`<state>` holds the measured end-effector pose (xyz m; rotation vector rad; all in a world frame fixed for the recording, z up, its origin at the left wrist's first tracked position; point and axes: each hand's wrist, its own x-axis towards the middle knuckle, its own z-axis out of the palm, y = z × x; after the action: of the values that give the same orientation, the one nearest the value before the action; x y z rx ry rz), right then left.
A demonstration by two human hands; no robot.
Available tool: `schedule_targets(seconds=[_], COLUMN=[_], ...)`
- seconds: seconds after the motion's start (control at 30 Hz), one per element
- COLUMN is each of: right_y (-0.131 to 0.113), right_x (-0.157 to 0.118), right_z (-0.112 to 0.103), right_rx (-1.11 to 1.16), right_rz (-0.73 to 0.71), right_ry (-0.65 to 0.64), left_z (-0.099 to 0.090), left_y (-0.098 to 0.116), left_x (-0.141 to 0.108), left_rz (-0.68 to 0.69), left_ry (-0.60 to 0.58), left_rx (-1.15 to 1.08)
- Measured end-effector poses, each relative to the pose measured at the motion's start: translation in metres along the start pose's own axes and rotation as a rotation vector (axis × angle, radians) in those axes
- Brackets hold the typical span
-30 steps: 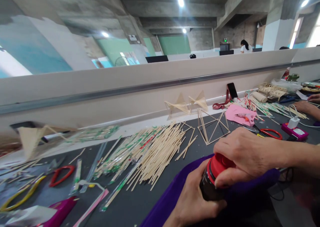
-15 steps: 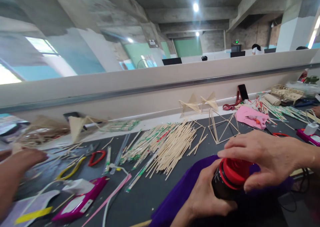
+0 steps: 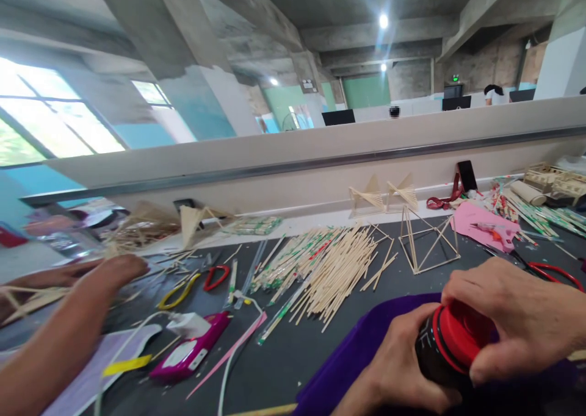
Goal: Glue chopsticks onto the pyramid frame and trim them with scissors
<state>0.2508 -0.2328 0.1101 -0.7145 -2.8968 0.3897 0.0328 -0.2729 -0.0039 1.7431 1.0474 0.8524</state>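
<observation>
A black bottle (image 3: 434,358) with a red lid (image 3: 467,330) is held upright, slightly tilted, near the table's front edge at the right. My left hand (image 3: 394,367) wraps round its dark body. Over the top, my right hand (image 3: 517,318) curls its fingers and thumb about the red lid. Purple cloth (image 3: 361,337) lies beneath and behind both hands. Just beyond stands a small frame of thin sticks (image 3: 428,245), and left of it a loose pile of wooden chopsticks (image 3: 341,276) is spread on the dark table.
A co-worker's arm (image 3: 91,300) reaches in from the left. Nearby lie yellow-handled pliers (image 3: 178,291), a red-handled tool (image 3: 215,277) and a magenta power strip (image 3: 192,349) with a white cable. A pink glue gun (image 3: 497,233) rests at the right, near red-handled scissors (image 3: 553,272).
My view has turned left, so the table's things sit farther right. Both hands stay on the bottle and lid. The co-worker's arm shows more fully.
</observation>
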Motion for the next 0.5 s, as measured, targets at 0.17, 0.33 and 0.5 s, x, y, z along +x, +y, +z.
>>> schedule_targets(seconds=[0.17,0.33,0.5], right_y=[0.005,0.018,0.039], right_x=[0.003,0.003,-0.011], right_z=[0.007,0.015,0.005], right_rx=[-0.040,-0.148,-0.120], right_rz=[0.061,-0.090,0.007], right_ry=[0.052,0.271,0.318], left_z=[-0.002,-0.003,-0.006], left_y=[0.001,-0.004,-0.015], left_x=[0.019,0.032,0.033], left_rz=[0.039,0.121,0.046], left_ry=[0.036,-0.017,-0.023], left_rx=[-0.020,-0.127,-0.141])
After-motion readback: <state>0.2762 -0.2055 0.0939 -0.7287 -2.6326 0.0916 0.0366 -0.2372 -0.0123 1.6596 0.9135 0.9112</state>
